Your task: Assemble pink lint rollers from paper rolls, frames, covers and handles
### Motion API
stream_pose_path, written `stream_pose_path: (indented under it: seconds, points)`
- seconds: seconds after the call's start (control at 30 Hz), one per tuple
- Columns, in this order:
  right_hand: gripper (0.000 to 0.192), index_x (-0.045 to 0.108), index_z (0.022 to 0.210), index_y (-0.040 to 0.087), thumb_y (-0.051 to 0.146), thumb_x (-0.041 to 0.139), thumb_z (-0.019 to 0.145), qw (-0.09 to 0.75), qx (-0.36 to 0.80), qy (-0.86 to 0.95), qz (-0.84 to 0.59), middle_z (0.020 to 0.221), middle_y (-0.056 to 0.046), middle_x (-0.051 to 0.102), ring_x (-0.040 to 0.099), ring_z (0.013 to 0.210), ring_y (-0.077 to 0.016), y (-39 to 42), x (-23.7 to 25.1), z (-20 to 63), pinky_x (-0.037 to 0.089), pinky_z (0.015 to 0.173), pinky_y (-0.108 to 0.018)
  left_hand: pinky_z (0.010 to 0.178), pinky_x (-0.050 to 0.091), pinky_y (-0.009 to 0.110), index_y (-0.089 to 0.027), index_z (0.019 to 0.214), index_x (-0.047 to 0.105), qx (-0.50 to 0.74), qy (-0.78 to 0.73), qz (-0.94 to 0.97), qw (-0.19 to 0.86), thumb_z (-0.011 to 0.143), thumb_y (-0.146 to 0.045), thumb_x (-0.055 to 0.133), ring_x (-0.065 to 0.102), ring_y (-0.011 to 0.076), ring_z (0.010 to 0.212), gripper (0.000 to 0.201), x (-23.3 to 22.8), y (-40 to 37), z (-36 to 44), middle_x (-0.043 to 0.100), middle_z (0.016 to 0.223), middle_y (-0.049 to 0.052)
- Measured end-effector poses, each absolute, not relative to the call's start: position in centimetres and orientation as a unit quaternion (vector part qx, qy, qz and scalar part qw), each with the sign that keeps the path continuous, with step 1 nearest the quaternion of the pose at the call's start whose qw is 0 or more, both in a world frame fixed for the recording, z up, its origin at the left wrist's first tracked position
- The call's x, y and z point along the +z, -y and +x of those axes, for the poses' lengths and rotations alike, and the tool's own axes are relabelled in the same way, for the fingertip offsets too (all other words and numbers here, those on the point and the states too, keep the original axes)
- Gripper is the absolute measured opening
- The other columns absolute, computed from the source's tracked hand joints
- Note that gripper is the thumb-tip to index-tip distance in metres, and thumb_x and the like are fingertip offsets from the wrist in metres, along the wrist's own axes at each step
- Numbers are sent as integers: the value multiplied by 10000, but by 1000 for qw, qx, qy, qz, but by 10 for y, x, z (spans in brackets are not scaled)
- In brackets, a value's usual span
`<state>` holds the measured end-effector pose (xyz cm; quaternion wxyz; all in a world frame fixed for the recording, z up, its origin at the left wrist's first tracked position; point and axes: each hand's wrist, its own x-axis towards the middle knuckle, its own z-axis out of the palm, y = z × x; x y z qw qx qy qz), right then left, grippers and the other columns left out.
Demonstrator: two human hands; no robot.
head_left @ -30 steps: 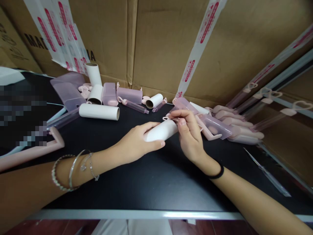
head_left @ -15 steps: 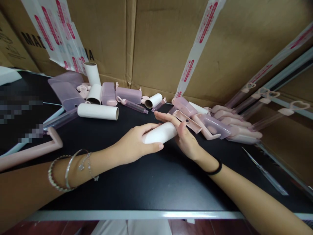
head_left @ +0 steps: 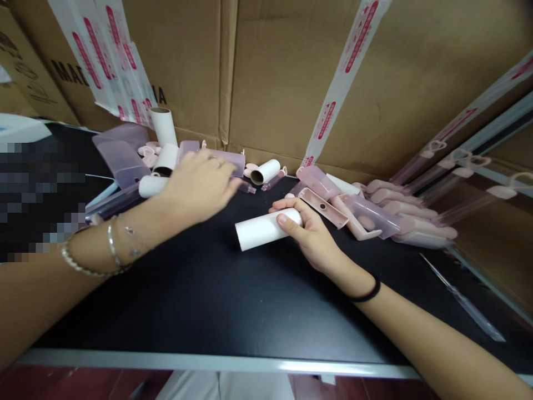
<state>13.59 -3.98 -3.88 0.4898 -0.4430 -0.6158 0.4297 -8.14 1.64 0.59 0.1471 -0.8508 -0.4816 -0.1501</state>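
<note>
Right hand (head_left: pixel 310 236) is gripping one end of the white roll (head_left: pixel 264 228), holding it just above the black table (head_left: pixel 216 300). Further back, left hand (head_left: pixel 200 180) is reaching, fingers spread, over the pink covers (head_left: pixel 227 160); whether it is gripping anything, I cannot tell.

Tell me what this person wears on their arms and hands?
Both arms are bare, with no sleeves or gloves in view. The left hand has several thin silver bracelets at its wrist, one beaded and one a fine chain. The right hand has a single plain black band at its wrist. No rings can be made out.
</note>
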Motion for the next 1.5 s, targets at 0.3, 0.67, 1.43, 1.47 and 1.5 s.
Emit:
stream_pose_path:
  seconds: [0.3, 0.67, 1.43, 1.47, 1.5]
  points:
    - [286, 624, 942, 214, 401, 732, 756, 508, 426, 604, -442, 979, -14, 651, 569, 854, -146, 40, -35, 137, 444, 784, -290, 867, 374, 481, -53, 1095, 665, 2, 545, -794, 267, 860, -187, 424, 610, 375, 1031, 362, -24, -52, -90, 729, 990, 220]
    - [262, 617, 899, 231, 418, 729, 753, 550, 394, 579, -455, 961, -7, 622, 530, 855, -158, 31, -33, 145, 396, 777, -309, 839, 364, 460, -13, 1029, 679, -28, 564, -792, 231, 871, -59, 318, 656, 360, 945, 397, -20, -55, -88, 715, 952, 262]
    - [279, 512, 927, 224, 442, 616, 788, 600, 240, 550, -529, 964, -23, 611, 556, 866, -167, 8, -40, 169, 445, 807, -320, 1058, 407, 443, -138, 1297, 546, -186, 311, -932, 4, 950, -295, 422, 552, 277, 1202, 400, -27, -29, -76, 610, 1306, 134]
    - [268, 516, 916, 221, 431, 620, 786, 591, 228, 558, -536, 958, -26, 615, 558, 871, -175, 8, -40, 169, 442, 816, -331, 1088, 381, 456, -163, 1333, 533, -164, 294, -941, -3, 958, -320, 434, 516, 282, 1257, 418, -30, -29, -74, 582, 1365, 126]
    - [258, 524, 904, 218, 419, 629, 781, 579, 216, 569, -542, 949, -28, 620, 559, 874, -183, 9, -39, 169, 438, 823, -342, 1097, 368, 471, -193, 1351, 530, -144, 287, -947, -10, 963, -346, 444, 490, 289, 1291, 426, -32, -29, -72, 555, 1411, 117]
